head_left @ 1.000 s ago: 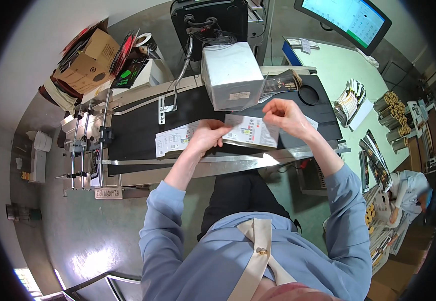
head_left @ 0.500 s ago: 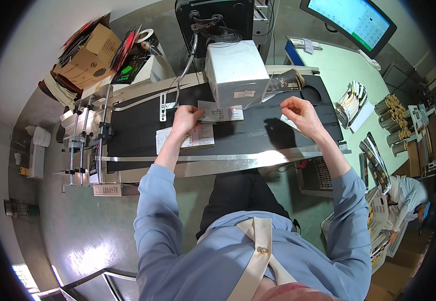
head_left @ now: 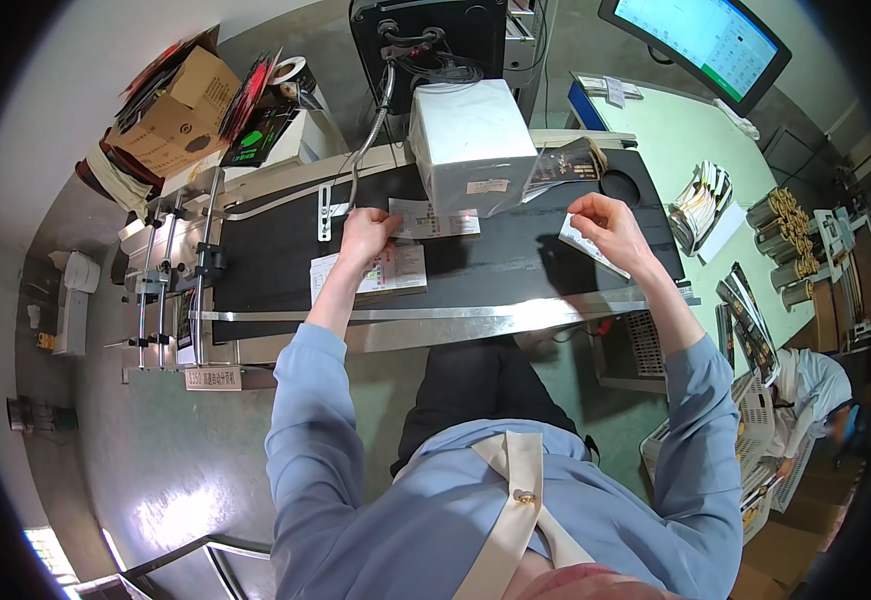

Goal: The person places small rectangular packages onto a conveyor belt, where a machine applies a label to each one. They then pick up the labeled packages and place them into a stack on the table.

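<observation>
At the middle of the black belt point(head_left: 495, 265), my left hand point(head_left: 366, 238) pinches the left end of a printed card point(head_left: 440, 220). A second stack of printed cards point(head_left: 395, 270) lies nearer to me, partly under my left wrist. Over on the right, my right hand point(head_left: 610, 232) is closed, thumb and fingers curled together. Just under it a white stack of cards point(head_left: 587, 246) sits at a slant, partly covered by the hand. Whether the fingertips grip anything cannot be made out.
A white box-shaped machine head point(head_left: 475, 130) stands over the belt's far side, beside dark packets point(head_left: 565, 168). A metal rail point(head_left: 475, 314) runs along the near edge. Metal rods point(head_left: 170, 250) stand at left. A pale green table point(head_left: 675, 140) with a screen point(head_left: 700, 45) adjoins at right.
The card in my left hand has shifted slightly left with the hand. My right hand has moved a little right, and more of the white stack beneath it shows.
</observation>
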Tool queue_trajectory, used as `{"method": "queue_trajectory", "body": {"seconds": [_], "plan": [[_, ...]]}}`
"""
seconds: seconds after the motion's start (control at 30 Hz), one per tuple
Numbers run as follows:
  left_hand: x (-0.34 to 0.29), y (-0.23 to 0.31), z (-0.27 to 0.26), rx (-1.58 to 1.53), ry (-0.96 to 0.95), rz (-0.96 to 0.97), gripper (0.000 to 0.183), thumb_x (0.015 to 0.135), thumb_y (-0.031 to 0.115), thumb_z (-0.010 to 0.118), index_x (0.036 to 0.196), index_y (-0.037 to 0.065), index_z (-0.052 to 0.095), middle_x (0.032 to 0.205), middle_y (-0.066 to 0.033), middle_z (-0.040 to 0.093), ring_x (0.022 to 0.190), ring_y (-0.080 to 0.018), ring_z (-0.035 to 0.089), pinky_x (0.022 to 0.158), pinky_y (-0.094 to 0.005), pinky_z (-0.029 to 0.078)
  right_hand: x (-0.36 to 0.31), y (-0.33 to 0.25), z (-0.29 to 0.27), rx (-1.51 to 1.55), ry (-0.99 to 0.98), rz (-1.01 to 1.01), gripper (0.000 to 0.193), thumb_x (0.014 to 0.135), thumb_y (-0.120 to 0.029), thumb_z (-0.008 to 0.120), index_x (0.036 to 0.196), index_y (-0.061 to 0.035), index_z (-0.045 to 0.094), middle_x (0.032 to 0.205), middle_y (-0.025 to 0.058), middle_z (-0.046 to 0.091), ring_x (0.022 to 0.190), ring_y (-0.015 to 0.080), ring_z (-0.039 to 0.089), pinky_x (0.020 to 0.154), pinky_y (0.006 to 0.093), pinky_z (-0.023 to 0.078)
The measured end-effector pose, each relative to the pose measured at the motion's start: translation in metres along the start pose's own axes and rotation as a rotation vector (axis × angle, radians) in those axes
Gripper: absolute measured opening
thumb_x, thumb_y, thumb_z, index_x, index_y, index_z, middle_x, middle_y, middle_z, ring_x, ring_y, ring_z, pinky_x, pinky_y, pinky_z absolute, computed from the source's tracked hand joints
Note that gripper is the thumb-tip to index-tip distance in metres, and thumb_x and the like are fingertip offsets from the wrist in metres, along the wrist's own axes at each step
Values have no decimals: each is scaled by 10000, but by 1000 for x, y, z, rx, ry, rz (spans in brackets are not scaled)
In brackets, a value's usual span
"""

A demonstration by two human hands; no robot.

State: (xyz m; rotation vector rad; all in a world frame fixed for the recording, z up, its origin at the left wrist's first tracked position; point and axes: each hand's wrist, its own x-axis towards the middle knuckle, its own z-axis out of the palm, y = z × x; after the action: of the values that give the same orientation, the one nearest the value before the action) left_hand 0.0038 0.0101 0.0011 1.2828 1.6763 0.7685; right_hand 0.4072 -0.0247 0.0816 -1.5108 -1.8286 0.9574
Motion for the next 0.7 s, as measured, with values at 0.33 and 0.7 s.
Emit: {"method": "queue_trajectory", "body": {"seconds": [0.33, 0.7], "plan": [[-1, -4, 1, -18, 1, 30, 265, 937, 187, 710, 983, -71, 745, 733, -93, 692, 524, -137, 610, 500, -307, 487, 2, -9, -22, -160, 135, -101, 223, 935, -144, 678, 1088, 17, 697, 889, 90, 723, 783, 137, 666, 734, 312, 537], [2, -12, 0, -1, 20, 111, 252, 896, 173, 715, 868, -76, 741, 603, -95, 643, 465, -157, 618, 443, -325, 470, 36, -43, -105, -594, 656, -373, 202, 892, -85, 691, 1092, -62, 674, 1480, 100, 544, 877, 281, 722, 817, 414, 567]]}}
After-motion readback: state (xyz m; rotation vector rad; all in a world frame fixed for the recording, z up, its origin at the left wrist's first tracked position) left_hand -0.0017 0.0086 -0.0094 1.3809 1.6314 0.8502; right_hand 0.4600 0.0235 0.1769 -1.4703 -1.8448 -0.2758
